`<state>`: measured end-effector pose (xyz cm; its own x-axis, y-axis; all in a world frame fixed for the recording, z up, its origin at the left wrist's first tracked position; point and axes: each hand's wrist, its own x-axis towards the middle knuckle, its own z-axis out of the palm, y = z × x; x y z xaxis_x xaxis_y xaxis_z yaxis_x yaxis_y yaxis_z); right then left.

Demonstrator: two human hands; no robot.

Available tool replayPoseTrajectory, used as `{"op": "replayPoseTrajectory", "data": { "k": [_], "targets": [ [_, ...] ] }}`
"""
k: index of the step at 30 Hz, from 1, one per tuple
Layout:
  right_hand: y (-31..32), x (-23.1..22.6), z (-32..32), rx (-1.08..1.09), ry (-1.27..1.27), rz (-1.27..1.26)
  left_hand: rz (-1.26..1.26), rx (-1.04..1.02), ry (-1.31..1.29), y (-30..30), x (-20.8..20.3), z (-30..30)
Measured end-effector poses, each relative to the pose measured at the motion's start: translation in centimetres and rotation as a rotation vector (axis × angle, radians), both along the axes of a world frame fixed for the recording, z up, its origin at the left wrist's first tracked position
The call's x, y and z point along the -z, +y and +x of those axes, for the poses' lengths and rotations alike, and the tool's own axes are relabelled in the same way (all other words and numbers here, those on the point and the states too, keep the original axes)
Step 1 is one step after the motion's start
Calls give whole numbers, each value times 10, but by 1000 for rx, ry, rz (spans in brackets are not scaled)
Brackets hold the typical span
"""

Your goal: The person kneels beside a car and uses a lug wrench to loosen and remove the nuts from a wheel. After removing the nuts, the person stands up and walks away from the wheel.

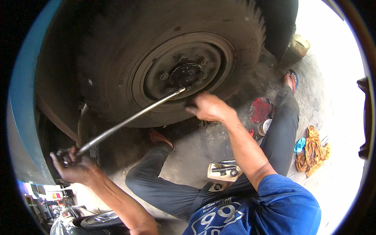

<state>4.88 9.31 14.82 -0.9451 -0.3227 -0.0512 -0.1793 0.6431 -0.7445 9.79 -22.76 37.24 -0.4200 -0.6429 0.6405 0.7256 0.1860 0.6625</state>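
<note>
A long silver wrench bar (131,119) slants up from the left toward the wheel hub (187,74). Its small head lies at the lower edge of the hub, among the bolts. Around the bar's lower end are the darkened, curled fingers of my left hand (76,168). My right hand (210,107) is right of the bar's head, in front of the lower tyre and apart from the bar. Motion smears its fingers, so whether they hold anything is unclear. The large dusty tyre (113,70) surrounds the dark steel rim (156,74).
Between my legs sits a pale tray (213,174) with sockets and dark tools. A red-stained round dish (261,109) and a small tin (266,126) lie by my right leg. Farther right are an orange-brown rag (312,152) and a blue cloth (299,145). Blue bodywork (27,105) edges the left.
</note>
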Motion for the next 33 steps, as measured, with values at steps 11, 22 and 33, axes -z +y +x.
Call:
{"op": "replayPoseTrajectory", "data": {
  "k": [11,22,33],
  "targets": [
    [101,-203,76,454,1551,-820,-897,346,416,299,-44,-44],
    [210,-151,43,877,1274,-457,-1273,331,146,467,63,-56],
    [250,149,46,1285,563,-391,-1785,700,-324,521,357,-77]
  ]
}}
